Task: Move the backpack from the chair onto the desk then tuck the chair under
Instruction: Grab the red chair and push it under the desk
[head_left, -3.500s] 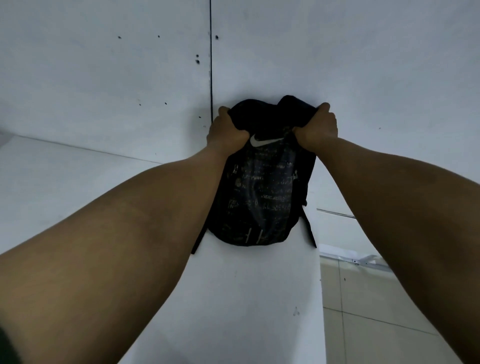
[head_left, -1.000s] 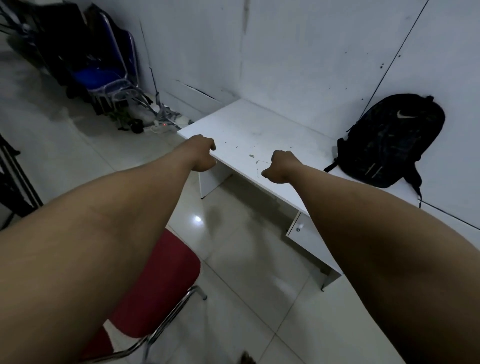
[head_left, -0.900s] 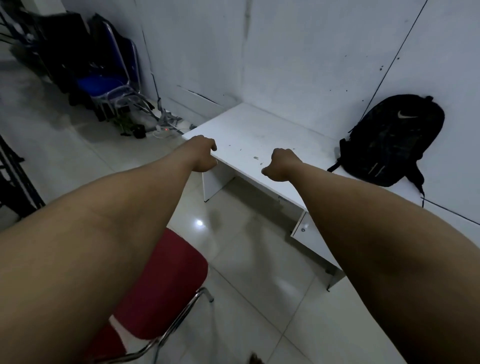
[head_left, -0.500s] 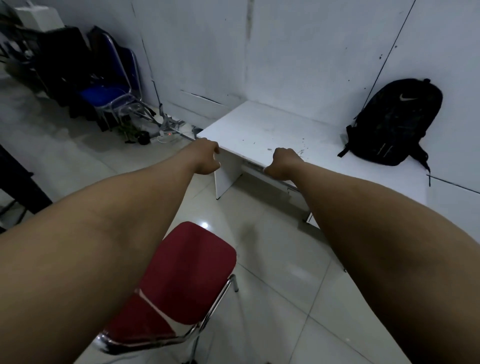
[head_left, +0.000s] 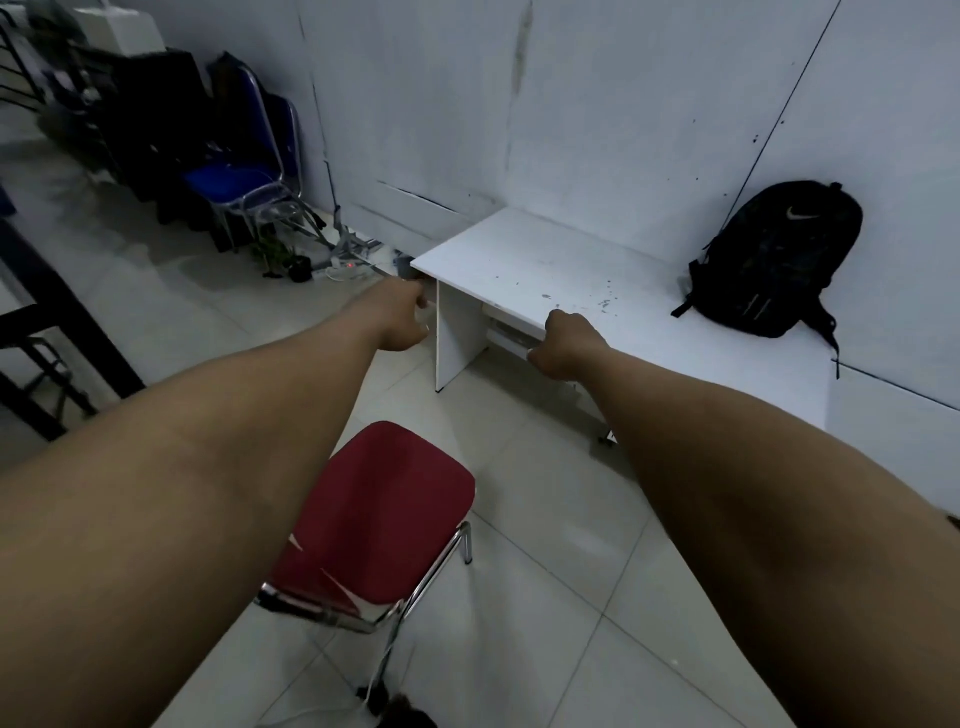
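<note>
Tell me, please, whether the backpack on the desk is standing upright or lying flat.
Upright: the backpack stands on the white desk, leaning against the wall, logo at the top.

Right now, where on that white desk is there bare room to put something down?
The desk top is bare from its left corner across to the backpack, apart from small dark specks near the front edge. The backpack takes up the right end, leaning against the wall.

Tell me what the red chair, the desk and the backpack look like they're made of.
Red chair: padded seat, probably vinyl or fabric, on a shiny chromed metal frame. Desk: matte white board, likely laminate. Backpack: dark woven fabric, likely nylon.
</note>
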